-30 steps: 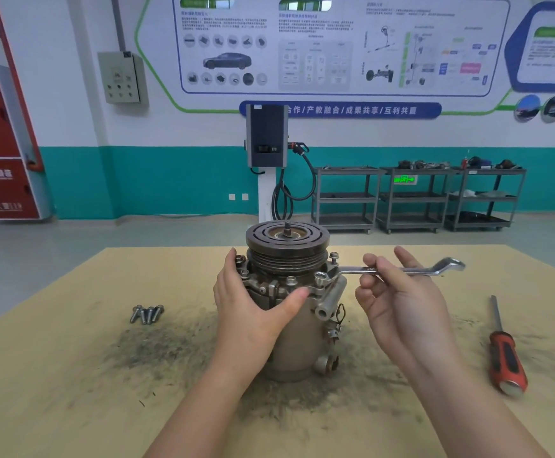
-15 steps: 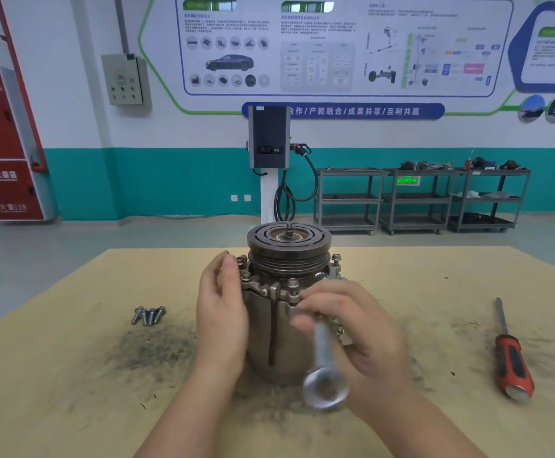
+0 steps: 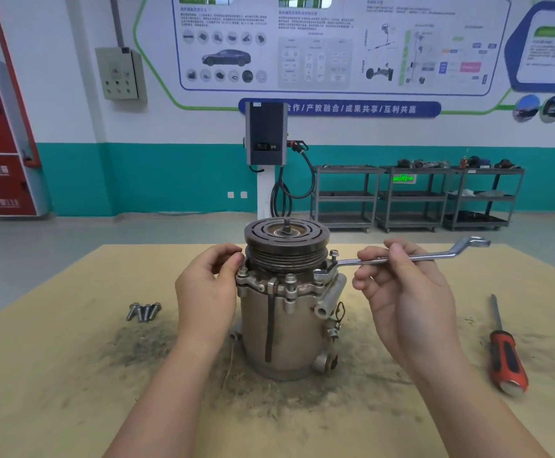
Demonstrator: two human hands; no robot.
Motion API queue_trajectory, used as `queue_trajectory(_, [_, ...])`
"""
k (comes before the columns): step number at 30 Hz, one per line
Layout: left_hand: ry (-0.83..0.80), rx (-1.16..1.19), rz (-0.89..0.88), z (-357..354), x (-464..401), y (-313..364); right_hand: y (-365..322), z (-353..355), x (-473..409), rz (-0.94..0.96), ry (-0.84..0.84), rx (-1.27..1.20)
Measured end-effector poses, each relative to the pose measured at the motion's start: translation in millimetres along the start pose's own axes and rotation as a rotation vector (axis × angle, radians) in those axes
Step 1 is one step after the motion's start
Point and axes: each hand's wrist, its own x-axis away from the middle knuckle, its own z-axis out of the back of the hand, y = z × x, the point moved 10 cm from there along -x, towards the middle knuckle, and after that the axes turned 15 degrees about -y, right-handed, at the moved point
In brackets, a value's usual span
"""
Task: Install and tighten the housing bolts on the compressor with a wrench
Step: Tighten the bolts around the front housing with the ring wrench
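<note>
Pinching the wrench (image 3: 401, 257) lying level, pointing right, right hand (image 3: 405, 292); left hand (image 3: 208, 289) grips compressor (image 3: 286, 309).

A red-handled screwdriver (image 3: 506, 353) lies on the table (image 3: 54, 375); carts (image 3: 414, 196) behind hold perhaps parts.

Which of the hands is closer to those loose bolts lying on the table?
Left. The left hand rests against the compressor, just right of the loose bolts. The right hand holds the wrench beyond the compressor.
</note>
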Motion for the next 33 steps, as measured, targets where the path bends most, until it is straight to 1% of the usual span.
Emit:
queue_trajectory(3, [0.024, -0.024, -0.015, -0.5, 3.5, 2.3, 7.3, 1.7, -3.5, -0.091, -0.003, -0.082])
queue_trajectory(5, [0.021, -0.044, -0.025, -1.8, 5.1, 4.6, 9.9, 4.1, -2.9, -0.107, 0.016, -0.109])
queue_trajectory(7, [0.016, -0.042, -0.02, -2.1, 5.6, 4.1, 10.1, 5.7, -1.7, -0.086, 0.027, -0.089])
queue_trajectory(9, [0.016, -0.025, -0.004, 0.6, 5.3, 1.3, 5.0, 4.8, -1.2, -0.035, 0.019, -0.015])
queue_trajectory(11, [-0.008, -0.024, 0.014, 2.6, 3.7, -2.2, -2.3, -0.2, -0.6, 0.03, -0.012, 0.065])
queue_trajectory(13, [-0.041, -0.029, 0.034, 2.7, 2.1, -5.0, -6.7, -4.7, 0.1, 0.071, -0.036, 0.091])
queue_trajectory(15, [-0.044, -0.038, 0.046, 2.8, 1.1, -5.1, -1.1, -0.3, -1.1, 0.026, -0.014, 0.038])
queue_trajectory(18, [0.003, -0.034, 0.065, 5.3, 1.2, -4.8, 19.1, 13.2, -3.5, -0.131, 0.063, -0.127])
queue_trajectory(19, [0.02, -0.021, 0.072, 6.2, 1.3, -5.4, 22.2, 15.5, -3.6, -0.14, 0.08, -0.146])
queue_trajectory(20, [0.032, -0.009, 0.077, 6.8, 1.4, -6.1, 21.4, 16.3, -2.6, -0.107, 0.093, -0.122])
queue_trajectory(21, [0.04, -0.003, 0.082, 7.1, 1.7, -6.7, 16.6, 15.5, 0.3, -0.032, 0.102, -0.064])
queue_trajectory(23, [0.051, -0.001, 0.089, 7.8, 2.4, -7.4, -1.5, 5.6, 13.4, 0.199, 0.085, 0.115])
queue_trajectory(25, [0.051, 0.013, 0.093, 7.5, 2.2, -8.7, -21.7, -19.9, 32.4, 0.444, -0.027, 0.405])
queue_trajectory(27, [0.043, 0.03, 0.095, 7.0, 1.4, -9.7, -25.8, -55.4, 49.2, 0.581, -0.209, 0.753])
queue_trajectory(28, [0.036, 0.035, 0.092, 6.4, 0.9, -9.5, -21.7, -68.9, 55.0, 0.612, -0.284, 0.906])
queue_trajectory(29, [0.025, 0.037, 0.086, 5.2, 0.2, -9.1, -16.0, -78.6, 57.3, 0.61, -0.341, 1.004])
queue_trajectory(31, [-0.009, 0.025, 0.081, 1.8, -0.6, -7.9, -8.8, -87.8, 56.1, 0.564, -0.405, 1.056])
queue_trajectory(33, [-0.027, 0.012, 0.086, 1.0, -0.9, -7.5, -9.6, -88.5, 55.5, 0.559, -0.414, 1.041])
